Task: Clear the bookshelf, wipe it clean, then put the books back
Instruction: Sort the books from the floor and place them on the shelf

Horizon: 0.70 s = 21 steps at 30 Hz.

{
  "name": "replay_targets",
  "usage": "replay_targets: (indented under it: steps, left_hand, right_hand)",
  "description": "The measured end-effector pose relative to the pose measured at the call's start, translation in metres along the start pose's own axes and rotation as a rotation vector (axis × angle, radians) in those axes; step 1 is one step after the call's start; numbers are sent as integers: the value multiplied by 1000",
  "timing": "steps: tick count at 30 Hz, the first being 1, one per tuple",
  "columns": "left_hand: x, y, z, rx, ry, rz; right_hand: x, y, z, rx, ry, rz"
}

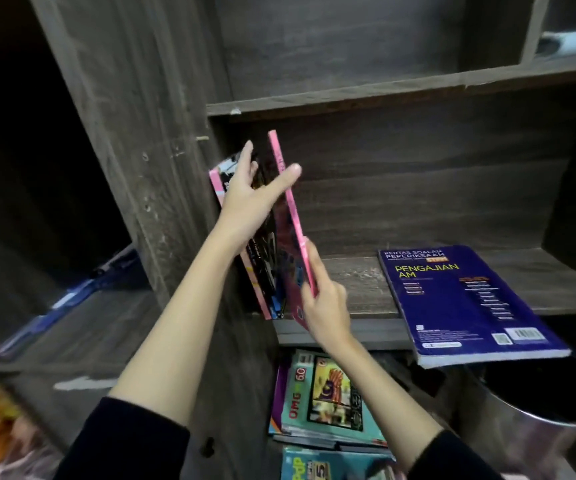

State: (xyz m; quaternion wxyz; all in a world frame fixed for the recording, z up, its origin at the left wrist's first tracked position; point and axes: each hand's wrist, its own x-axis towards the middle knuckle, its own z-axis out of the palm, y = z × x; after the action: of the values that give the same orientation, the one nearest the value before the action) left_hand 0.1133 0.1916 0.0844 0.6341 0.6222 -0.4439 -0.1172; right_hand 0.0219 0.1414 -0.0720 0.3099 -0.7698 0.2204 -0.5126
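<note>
A dark wooden bookshelf (349,98) fills the view. At the left end of its lower shelf, several thin books lean against the side wall. My left hand (248,192) rests with straight fingers against the leaning books, thumb spread across to the pink book (291,216). My right hand (324,303) grips the pink book's lower edge and holds it upright beside the others. A blue exam book (466,299) lies flat on the same shelf to the right, its corner overhanging the front edge.
Below the shelf, colourful workbooks (324,403) lie stacked flat. A shiny metal bin (536,420) stands at the lower right. Blue items (82,292) lie on a surface left of the shelf's side panel. The upper shelf holds a pale object (570,39) at the far right.
</note>
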Motion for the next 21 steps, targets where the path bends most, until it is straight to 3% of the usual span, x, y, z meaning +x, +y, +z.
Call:
replay_targets:
  steps: [5,9,14,21]
  left_hand:
    - [9,-13,-15,352,95,157]
    - [6,-25,-21,257,125,158]
    - [2,-42,-26,195,194,190]
    - [9,-66,-23,434,312,233]
  right_hand:
    - [-3,13,23,-68,-93,-95]
    - [4,27,34,-97,-155,-93]
    - [22,37,49,-74,-368,-39]
    - [30,50,60,7,-455,62]
